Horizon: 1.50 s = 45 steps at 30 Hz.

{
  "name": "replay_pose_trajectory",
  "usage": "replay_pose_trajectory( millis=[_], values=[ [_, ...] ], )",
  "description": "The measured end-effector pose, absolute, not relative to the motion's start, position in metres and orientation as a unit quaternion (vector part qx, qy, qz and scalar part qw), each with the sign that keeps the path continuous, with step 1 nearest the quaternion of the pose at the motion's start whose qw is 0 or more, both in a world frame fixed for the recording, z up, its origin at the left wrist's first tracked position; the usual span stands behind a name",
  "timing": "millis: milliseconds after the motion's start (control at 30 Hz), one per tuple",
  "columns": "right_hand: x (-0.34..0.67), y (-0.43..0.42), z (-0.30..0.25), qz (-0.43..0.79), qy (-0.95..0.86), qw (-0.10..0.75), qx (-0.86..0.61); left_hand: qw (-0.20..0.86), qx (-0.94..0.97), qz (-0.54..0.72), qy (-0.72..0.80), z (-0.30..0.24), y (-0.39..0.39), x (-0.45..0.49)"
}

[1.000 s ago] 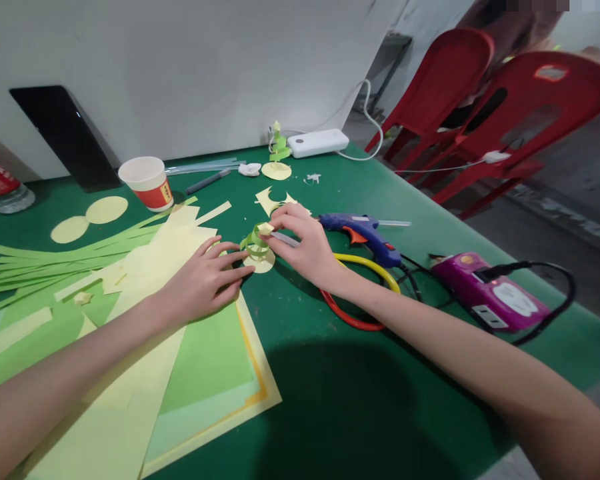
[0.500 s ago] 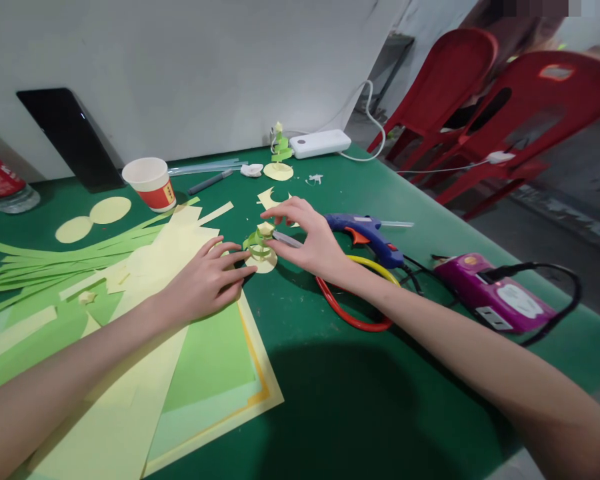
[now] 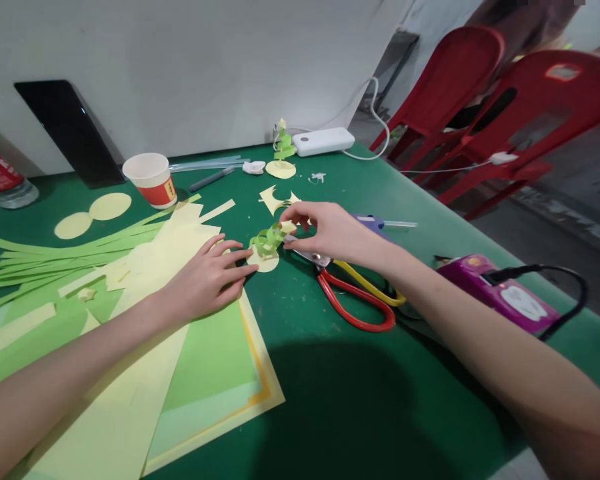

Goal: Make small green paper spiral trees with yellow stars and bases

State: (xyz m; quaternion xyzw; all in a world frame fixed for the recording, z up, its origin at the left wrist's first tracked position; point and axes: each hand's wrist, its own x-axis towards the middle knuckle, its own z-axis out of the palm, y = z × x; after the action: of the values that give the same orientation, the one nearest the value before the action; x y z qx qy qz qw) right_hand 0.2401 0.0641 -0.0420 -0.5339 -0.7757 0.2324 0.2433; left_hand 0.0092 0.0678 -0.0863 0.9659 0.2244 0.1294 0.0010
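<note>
A small spiral of green paper (image 3: 266, 241) rises from a round pale-yellow paper base (image 3: 266, 265), with a yellow paper star (image 3: 287, 228) at its tip. My right hand (image 3: 333, 230) pinches the star between thumb and fingers, and the spiral leans right, its loops stretched toward that hand. With fingers spread flat, my left hand (image 3: 215, 277) rests on the paper sheets, its fingertips at the base's left edge. Scissors (image 3: 360, 303) with one red and one yellow handle lie below my right hand, their blades partly hidden beneath it.
Behind stands a similar paper spiral tree (image 3: 283, 147) beside a white power bank (image 3: 324, 141). Green paper strips (image 3: 55, 257) and stacked sheets (image 3: 205, 387) cover the left. A paper cup (image 3: 150, 180), a mostly hidden blue glue gun (image 3: 370, 222) and a purple power socket (image 3: 500, 293) surround the hands.
My right hand has moved slightly right and closed on the star, drawing the spiral's top rightward and stretching its loops. My left hand has stayed in place.
</note>
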Motion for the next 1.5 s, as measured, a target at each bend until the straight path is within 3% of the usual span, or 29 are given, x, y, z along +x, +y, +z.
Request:
replay_pose_trajectory(
  millis=[300,600,700,1000,1333,1500],
  values=[
    [0.248,0.064,-0.028,0.254,-0.762,0.288,-0.521,-0.008,0.967,0.128,0.222,-0.087,0.069,0.008],
    [0.264,0.066,-0.031,0.243,-0.783,0.136,-0.557,-0.010,0.965,0.123,0.230,-0.086,0.068,0.009],
    [0.256,0.061,-0.033,0.256,-0.791,0.120,-0.543,-0.014,0.964,0.136,0.227,-0.086,0.069,0.010],
    [0.242,0.059,-0.029,0.216,-0.744,0.235,-0.587,-0.010,0.964,0.148,0.222,-0.088,0.070,0.009],
    [0.230,0.058,-0.043,0.196,-0.773,0.378,-0.470,-0.006,0.964,0.144,0.223,-0.088,0.070,0.009],
    [0.227,0.060,-0.049,0.232,-0.748,0.388,-0.486,-0.002,0.964,0.139,0.226,-0.087,0.070,0.009]
  ],
)
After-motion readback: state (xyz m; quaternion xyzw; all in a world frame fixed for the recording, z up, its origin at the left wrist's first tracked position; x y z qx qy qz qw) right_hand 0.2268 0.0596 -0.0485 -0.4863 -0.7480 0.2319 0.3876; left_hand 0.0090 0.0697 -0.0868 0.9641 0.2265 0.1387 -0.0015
